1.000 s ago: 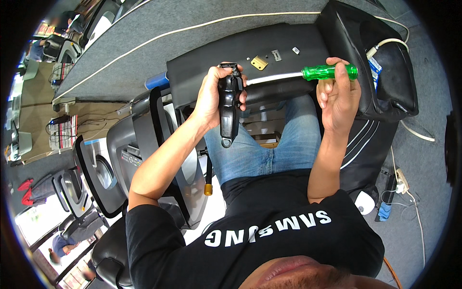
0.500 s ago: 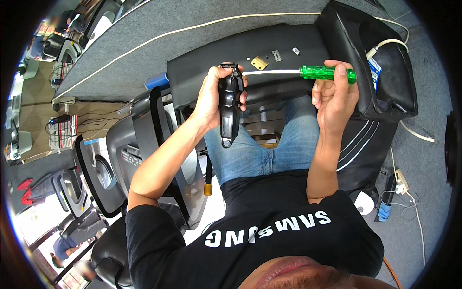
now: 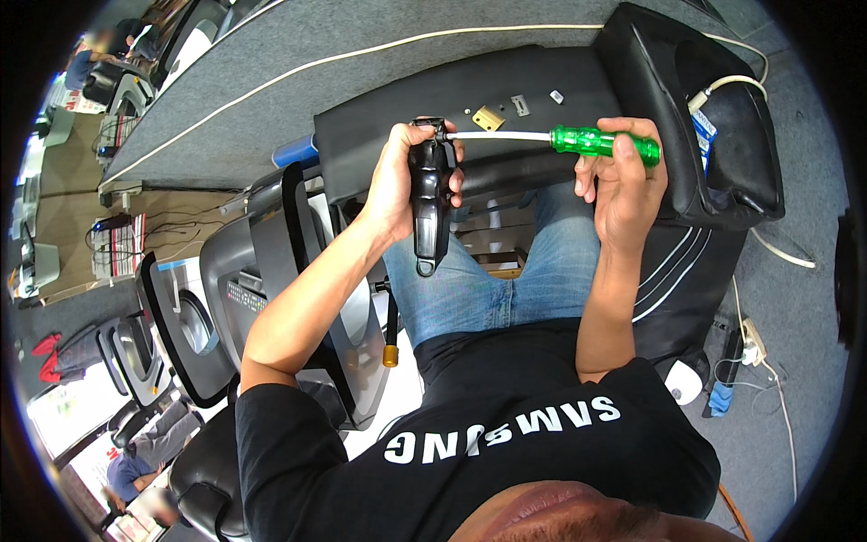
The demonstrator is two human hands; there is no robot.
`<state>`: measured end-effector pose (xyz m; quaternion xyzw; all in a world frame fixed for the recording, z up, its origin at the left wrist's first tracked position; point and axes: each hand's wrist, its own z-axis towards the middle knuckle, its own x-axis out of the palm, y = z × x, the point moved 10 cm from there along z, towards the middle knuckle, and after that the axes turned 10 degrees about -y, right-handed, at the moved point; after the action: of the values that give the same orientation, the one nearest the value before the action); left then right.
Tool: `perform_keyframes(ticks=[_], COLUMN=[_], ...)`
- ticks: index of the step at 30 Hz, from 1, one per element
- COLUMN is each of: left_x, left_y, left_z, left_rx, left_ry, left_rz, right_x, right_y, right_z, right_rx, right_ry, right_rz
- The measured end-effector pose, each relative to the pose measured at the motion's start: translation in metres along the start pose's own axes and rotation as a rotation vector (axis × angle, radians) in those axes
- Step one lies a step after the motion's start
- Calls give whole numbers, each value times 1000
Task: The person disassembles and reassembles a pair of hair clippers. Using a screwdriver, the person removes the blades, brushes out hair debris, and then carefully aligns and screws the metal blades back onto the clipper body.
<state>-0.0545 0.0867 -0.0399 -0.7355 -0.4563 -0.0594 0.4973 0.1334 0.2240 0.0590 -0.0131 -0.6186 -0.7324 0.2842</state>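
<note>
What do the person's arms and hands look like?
Both arms are bare from the short black sleeves of a T-shirt down. The left hand and right hand wear no gloves, and no watch or rings show.

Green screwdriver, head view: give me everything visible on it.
The screwdriver has a translucent green handle, plastic by the look of it, and a long pale shaft. It lies roughly level, handle toward the person's right, tip at the top end of the black hair clipper. The right hand grips the handle from below, fingers curled around it. The left hand holds the clipper upright. The tip's type is too small to tell.
</note>
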Motion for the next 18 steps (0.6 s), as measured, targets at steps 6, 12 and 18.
perform_keyframes(ticks=[6, 12, 18], left_x=[7, 9, 8], left_y=[-8, -11, -14], left_z=[1, -3, -2], left_rx=[77, 136, 161], left_ry=[59, 62, 45], left_rz=[96, 77, 103], right_x=[-23, -27, -18], right_y=[12, 12, 19], right_z=[6, 0, -3], right_rx=[9, -1, -23], right_ry=[72, 174, 169], right_rz=[-302, -350, -451])
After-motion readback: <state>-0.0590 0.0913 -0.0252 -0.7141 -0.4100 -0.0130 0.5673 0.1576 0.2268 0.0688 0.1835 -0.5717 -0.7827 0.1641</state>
